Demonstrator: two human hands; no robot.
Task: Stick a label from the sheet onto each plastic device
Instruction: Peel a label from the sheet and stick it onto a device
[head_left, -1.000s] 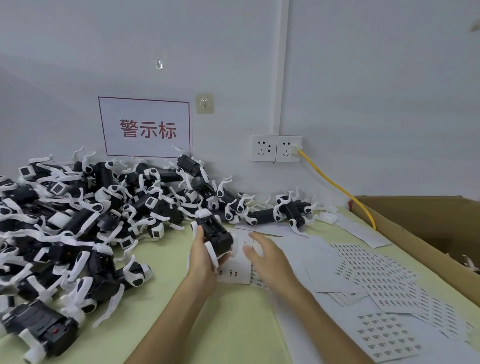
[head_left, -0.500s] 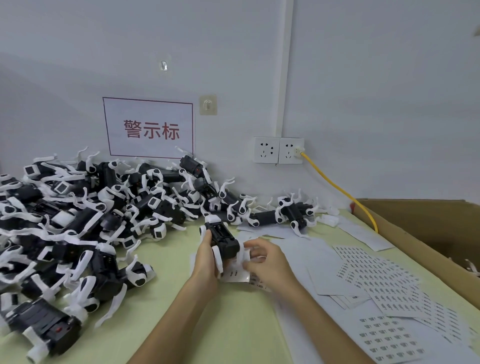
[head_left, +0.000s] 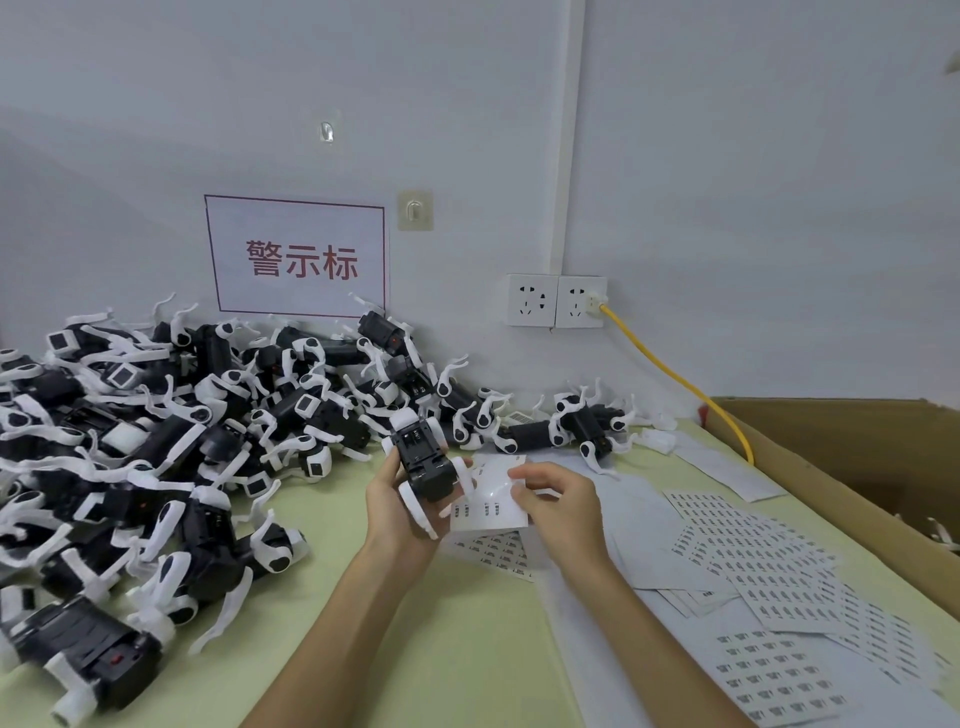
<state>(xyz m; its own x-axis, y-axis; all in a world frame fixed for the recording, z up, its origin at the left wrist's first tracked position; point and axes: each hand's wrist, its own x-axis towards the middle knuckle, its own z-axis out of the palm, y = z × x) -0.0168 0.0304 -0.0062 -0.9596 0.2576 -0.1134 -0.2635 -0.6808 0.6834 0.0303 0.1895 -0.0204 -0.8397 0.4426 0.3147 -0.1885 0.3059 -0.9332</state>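
Note:
My left hand (head_left: 397, 512) grips a black-and-white plastic device (head_left: 422, 463) above the green table (head_left: 415, 649), its black underside turned up. Just right of the device a small, mostly peeled label sheet (head_left: 491, 506) is held up. My right hand (head_left: 558, 506) pinches at that sheet's right edge with thumb and fingertips. A large heap of the same devices (head_left: 171, 447) covers the table's left side, and a few more devices (head_left: 576, 426) lie by the wall.
Several printed label sheets (head_left: 748, 561) and blank backing papers lie spread over the table's right half. An open cardboard box (head_left: 852, 467) borders the right edge. A yellow cable (head_left: 675, 374) runs from the wall sockets (head_left: 556, 301) down behind the box. A sign hangs on the wall.
My left hand has tilted the device upright and raised it slightly. The right hand moved from lying on the sheet to pinching its right edge, lifting the sheet beside the device.

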